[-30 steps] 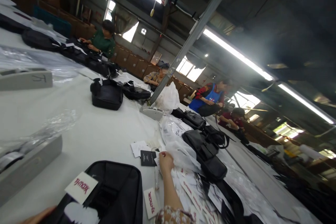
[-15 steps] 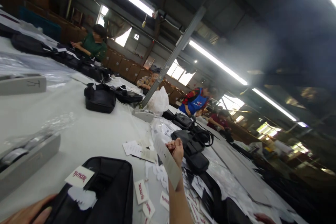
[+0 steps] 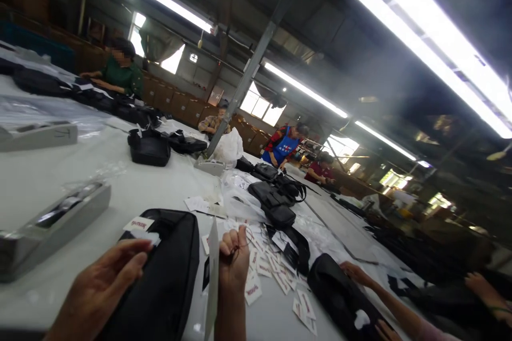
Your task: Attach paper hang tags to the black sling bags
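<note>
In the head view my left hand (image 3: 106, 277) hangs over a black bag (image 3: 168, 261), holding nothing that I can make out. Its fingers reach forward with the thumb a little apart, close to a small white piece (image 3: 149, 236) on the bag. A printed card tag (image 3: 141, 224) lies at the bag's upper left corner. My right hand (image 3: 235, 248) is closed in a pinch on a thin dark string. From it hangs a long pale hang tag (image 3: 213, 277), turned nearly edge-on beside the bag's right side.
Several loose tags (image 3: 276, 272) lie scattered right of my hand. Tape dispensers (image 3: 60, 224) stand at left. More black bags (image 3: 276, 200) lie along the white table (image 3: 152, 184). A co-worker's hand (image 3: 356, 273) touches a black bag (image 3: 336, 287) at right. Other people work farther off.
My left hand has come up from the bag's lower left edge to over its front. My right hand has drawn back toward me with the hang tag. The view has shifted.
</note>
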Demonstrator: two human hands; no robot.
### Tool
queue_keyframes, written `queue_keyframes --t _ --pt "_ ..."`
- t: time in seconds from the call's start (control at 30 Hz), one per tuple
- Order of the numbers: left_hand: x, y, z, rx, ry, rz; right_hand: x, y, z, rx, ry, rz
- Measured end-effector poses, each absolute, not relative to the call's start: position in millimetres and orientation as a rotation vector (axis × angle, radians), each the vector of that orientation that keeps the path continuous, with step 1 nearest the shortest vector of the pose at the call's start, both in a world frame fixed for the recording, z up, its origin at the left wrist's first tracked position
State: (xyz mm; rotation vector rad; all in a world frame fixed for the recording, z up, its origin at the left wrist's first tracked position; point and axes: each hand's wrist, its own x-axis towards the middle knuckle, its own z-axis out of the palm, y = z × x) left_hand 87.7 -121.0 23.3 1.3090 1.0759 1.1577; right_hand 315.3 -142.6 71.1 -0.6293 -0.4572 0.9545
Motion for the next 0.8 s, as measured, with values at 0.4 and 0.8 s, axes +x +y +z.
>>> queue_keyframes --t 0.4,0.8 --pt "122.5 -194.5 64.7 1.934 0.613 0.947 226.6 -207.6 49.6 -0.854 -0.468 0.824" --pt "101.8 -191.1 85.8 1.634 0.637 0.959 229.3 -241.7 36.3 -0.927 -0.887 0.765"
